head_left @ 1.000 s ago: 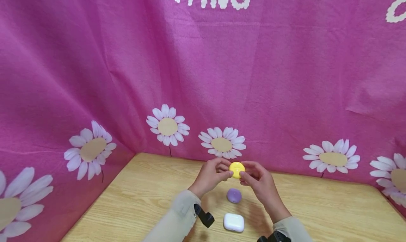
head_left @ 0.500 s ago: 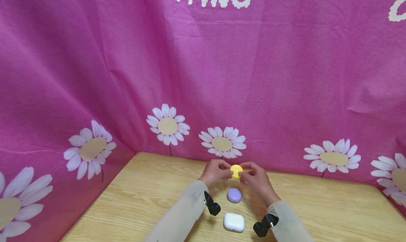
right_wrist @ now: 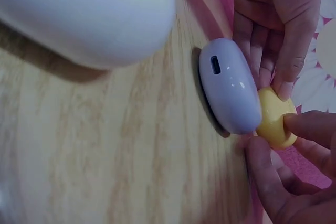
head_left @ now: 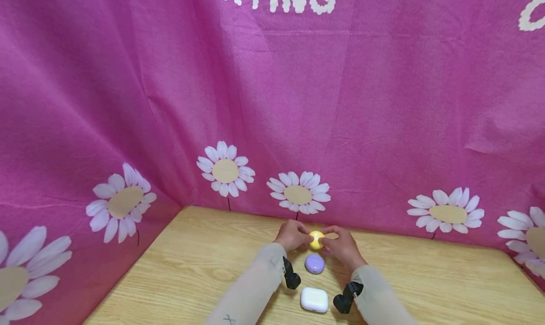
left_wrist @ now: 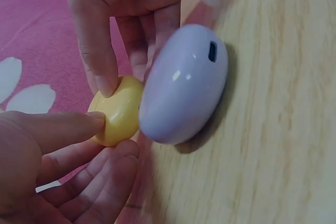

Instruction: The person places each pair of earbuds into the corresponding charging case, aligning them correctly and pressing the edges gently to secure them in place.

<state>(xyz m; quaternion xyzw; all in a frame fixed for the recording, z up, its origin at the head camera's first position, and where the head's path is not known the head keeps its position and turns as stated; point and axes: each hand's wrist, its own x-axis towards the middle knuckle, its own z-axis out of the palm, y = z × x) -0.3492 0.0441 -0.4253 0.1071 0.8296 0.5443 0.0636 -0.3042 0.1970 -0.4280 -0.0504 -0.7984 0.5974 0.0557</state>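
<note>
Both hands pinch a small, glossy yellow round earbud case (head_left: 316,240) between them near the far edge of the table. My left hand (head_left: 291,235) has it by its left side, my right hand (head_left: 342,247) by its right, with both thumbs on the near face. Just this side of it lies a rounded purple earbud case (head_left: 314,264), its dark port showing in both wrist views. In the left wrist view the yellow case (left_wrist: 122,109) overlaps the edge of the purple case (left_wrist: 184,85). The fingers behind the yellow case are partly hidden.
A white earbud case (head_left: 314,300) lies nearest the person, in line with the other two. Pale wood tabletop (head_left: 191,268) extends on both sides. A pink curtain (head_left: 374,102) printed with daisies stands behind and to the left.
Both hands have brought the yellow case down and slightly towards the purple one, lower over the table. The forearms have moved forward and inward. Purple and white cases have stayed put.
</note>
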